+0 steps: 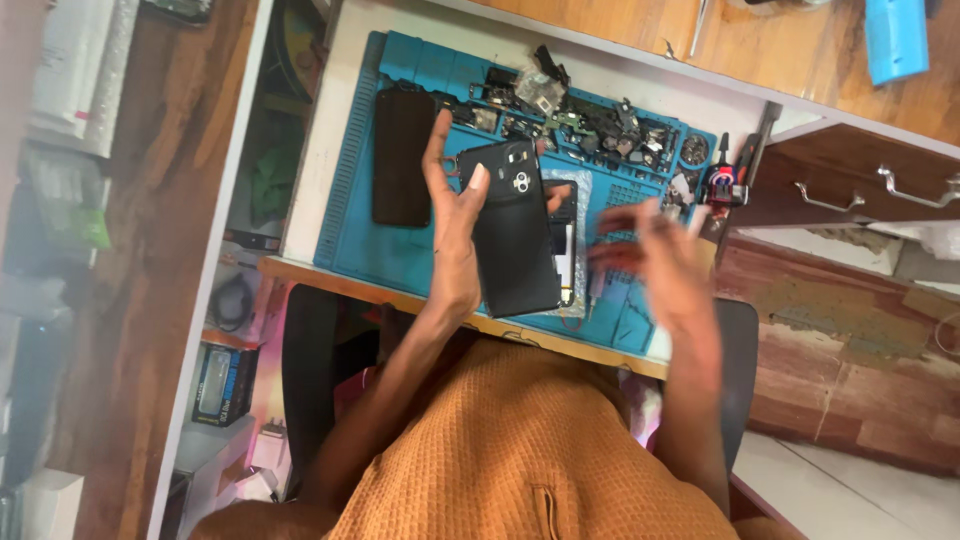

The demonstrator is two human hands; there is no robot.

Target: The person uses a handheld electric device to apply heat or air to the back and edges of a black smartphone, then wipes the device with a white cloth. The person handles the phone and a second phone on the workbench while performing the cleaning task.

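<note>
The left hand (455,215) holds a black phone (515,230) upright above the blue mat (400,255), back side facing the camera with its camera cluster near the top. The thumb lies across the phone's upper left corner and the fingers wrap behind its left edge, so the grip is closed on the phone. The right hand (655,255) is blurred, just to the right of the phone and apart from it, fingers spread and loose, holding nothing that can be made out. Beneath the phone lies an opened device (570,250) on the mat. A second dark phone (403,155) lies flat at the mat's left end, well clear of both hands. Small parts (590,125) are scattered along the mat's far edge. The mat rests on a white surface (330,120).
</note>
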